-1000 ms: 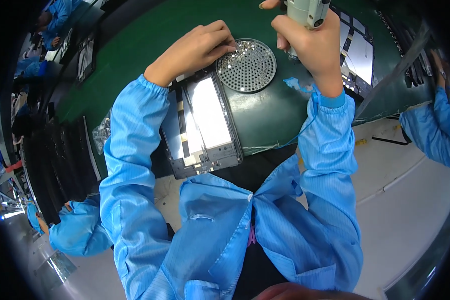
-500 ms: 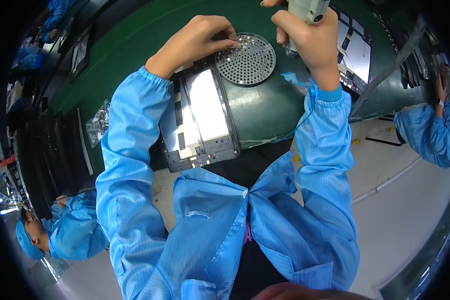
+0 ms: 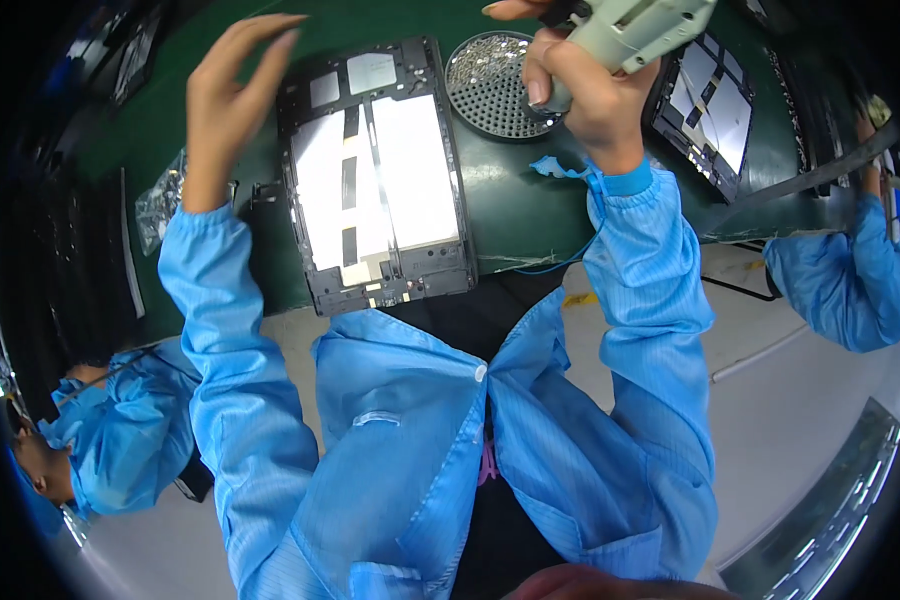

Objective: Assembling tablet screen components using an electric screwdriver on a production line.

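An opened tablet chassis (image 3: 375,175) with white and black inner panels lies on the green mat (image 3: 530,215) in front of me. My left hand (image 3: 232,95) hovers left of it with fingers spread, holding nothing. My right hand (image 3: 585,85) grips a pale grey electric screwdriver (image 3: 640,25) above the right edge of a round perforated screw tray (image 3: 490,85). A blue strap runs from my right cuff.
A second opened tablet (image 3: 715,105) lies to the right on the mat. A clear bag of small parts (image 3: 160,200) sits at the left edge. Co-workers in blue coats are at the lower left (image 3: 110,440) and the right (image 3: 850,270).
My left hand has lifted off the screw tray and swung left, past the tablet's left side, fingers now spread. The right hand still holds the screwdriver.
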The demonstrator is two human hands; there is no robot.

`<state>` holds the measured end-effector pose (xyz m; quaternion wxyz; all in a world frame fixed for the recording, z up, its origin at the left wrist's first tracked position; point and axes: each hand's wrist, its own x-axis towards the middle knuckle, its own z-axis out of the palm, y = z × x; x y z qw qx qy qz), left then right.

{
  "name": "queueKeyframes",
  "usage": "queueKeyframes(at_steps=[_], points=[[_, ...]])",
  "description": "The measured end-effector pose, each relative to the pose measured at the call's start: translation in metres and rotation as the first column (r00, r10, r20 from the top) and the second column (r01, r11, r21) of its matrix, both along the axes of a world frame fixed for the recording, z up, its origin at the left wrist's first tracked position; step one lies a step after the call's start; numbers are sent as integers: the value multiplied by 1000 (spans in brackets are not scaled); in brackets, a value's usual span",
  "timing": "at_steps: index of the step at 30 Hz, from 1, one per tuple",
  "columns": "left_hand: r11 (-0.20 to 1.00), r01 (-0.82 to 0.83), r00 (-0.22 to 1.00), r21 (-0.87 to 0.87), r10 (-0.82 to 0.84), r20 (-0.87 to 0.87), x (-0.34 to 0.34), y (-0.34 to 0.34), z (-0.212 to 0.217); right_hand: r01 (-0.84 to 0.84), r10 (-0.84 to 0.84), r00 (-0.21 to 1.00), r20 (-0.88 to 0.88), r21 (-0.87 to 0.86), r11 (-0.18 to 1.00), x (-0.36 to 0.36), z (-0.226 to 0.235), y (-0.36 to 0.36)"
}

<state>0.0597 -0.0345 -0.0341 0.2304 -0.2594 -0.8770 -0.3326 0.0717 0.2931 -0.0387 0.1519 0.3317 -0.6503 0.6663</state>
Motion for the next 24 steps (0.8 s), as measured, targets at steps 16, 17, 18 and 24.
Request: queueKeyframes(at_steps=[16,17,18,24], points=[[678,-590,802,438,558,215,76,-77,-29,1,27,990,141,-191,982,0,-10,-3],[686,-581,807,437,555,202,77,-78,-30,34,13,975,222,-209,977,7,-7,-6],[685,-582,807,439,554,205,77,-77,-30,68,3,954,300,-225,972,11,-3,-9],[685,-596,799,420,558,223,78,-75,-29,5,20,991,129,-192,981,-3,-15,0]])
